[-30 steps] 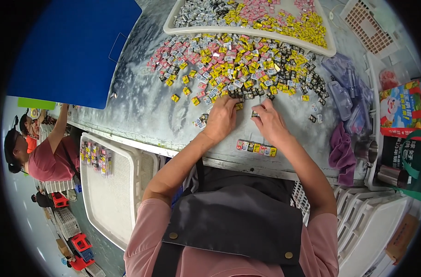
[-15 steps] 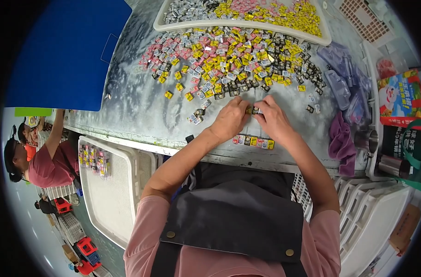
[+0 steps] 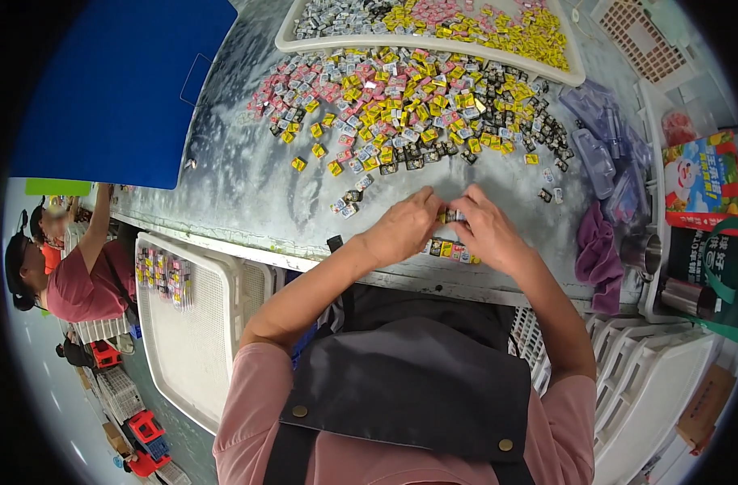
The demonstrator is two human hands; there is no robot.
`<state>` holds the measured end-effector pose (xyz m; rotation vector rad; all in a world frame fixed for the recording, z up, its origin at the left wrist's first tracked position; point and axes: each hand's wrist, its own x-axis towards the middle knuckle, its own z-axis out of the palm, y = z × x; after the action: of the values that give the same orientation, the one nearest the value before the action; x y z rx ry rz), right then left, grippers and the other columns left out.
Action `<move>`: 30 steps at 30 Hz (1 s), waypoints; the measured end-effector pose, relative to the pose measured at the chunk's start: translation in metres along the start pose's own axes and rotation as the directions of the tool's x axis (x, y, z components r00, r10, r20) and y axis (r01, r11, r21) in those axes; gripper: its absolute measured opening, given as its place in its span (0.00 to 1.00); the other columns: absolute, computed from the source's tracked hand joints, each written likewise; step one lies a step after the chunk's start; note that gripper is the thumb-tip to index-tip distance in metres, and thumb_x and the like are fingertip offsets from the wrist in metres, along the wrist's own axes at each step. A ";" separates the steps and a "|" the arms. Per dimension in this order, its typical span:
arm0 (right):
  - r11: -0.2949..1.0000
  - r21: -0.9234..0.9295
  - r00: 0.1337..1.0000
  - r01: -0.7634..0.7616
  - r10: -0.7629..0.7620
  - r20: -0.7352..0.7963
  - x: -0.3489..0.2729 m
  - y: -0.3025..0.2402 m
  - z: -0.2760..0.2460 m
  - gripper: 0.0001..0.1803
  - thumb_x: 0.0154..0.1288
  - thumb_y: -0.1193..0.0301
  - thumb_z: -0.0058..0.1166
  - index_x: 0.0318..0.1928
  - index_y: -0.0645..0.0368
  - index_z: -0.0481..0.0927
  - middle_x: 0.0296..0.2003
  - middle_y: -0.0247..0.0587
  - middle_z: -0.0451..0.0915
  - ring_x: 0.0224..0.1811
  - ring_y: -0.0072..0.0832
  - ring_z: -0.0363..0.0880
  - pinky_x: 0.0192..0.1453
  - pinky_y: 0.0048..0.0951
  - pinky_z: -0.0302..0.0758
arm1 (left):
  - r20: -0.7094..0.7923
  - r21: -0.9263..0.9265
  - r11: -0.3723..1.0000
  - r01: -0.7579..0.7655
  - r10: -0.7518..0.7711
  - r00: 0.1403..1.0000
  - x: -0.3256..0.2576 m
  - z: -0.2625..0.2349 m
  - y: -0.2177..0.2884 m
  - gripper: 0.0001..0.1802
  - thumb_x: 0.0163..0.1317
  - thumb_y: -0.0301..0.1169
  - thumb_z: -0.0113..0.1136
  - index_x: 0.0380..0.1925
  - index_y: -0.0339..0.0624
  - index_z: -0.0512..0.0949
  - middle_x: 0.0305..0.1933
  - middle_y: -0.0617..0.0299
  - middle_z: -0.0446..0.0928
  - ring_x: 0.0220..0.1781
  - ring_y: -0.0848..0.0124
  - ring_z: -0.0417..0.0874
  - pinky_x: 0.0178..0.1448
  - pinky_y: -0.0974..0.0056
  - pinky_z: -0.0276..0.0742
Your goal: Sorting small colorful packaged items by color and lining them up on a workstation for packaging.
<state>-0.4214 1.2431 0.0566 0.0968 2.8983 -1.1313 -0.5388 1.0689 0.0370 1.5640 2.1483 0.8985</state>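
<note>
Yellow, pink, silver and black small wrapped packets (image 3: 409, 97) lie heaped across a grey speckled surface (image 3: 247, 186). Both hands meet near its front edge: the left hand (image 3: 405, 229) and right hand (image 3: 486, 230) pinch one small packet (image 3: 452, 216) between closed fingers. Just below them a short row of packets (image 3: 450, 250) lies on the surface. A white tray (image 3: 433, 42) holds more packets behind the heap.

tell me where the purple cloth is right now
In the head view the purple cloth lies at the table's right edge, right of the right hand, beside a metal cup and below the clear plastic trays.
</note>
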 end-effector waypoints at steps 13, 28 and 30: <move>0.999 0.019 0.998 -0.036 0.037 -0.046 -0.030 -0.007 0.020 0.16 0.63 0.79 0.59 0.52 0.64 0.79 0.48 0.50 0.74 0.45 0.51 0.80 0.49 0.44 0.78 | 0.025 -0.150 0.987 0.055 -0.052 0.998 -0.015 0.013 0.006 0.09 0.59 0.21 0.62 0.40 0.34 0.76 0.40 0.47 0.74 0.43 0.46 0.80 0.48 0.49 0.79; 0.879 -0.454 0.945 0.146 -0.260 -0.199 -0.063 -0.001 0.051 0.32 0.57 0.68 0.66 0.62 0.66 0.75 0.61 0.49 0.74 0.58 0.44 0.73 0.60 0.43 0.73 | -0.083 0.094 0.989 -0.114 0.121 0.989 -0.032 0.029 0.012 0.24 0.54 0.20 0.63 0.54 0.35 0.79 0.43 0.49 0.75 0.45 0.52 0.80 0.50 0.56 0.80; 0.906 -0.397 0.948 0.146 -0.242 -0.204 -0.065 -0.002 0.046 0.32 0.57 0.68 0.66 0.62 0.66 0.74 0.61 0.50 0.74 0.57 0.46 0.73 0.60 0.43 0.72 | -0.075 0.174 0.973 -0.152 0.167 0.983 -0.032 0.028 0.012 0.26 0.51 0.19 0.62 0.54 0.35 0.79 0.45 0.47 0.74 0.49 0.51 0.79 0.54 0.56 0.79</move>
<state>-0.3567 1.2080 0.0274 -0.0707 3.3572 -0.5866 -0.5024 1.0501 0.0211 1.8340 2.2357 0.8713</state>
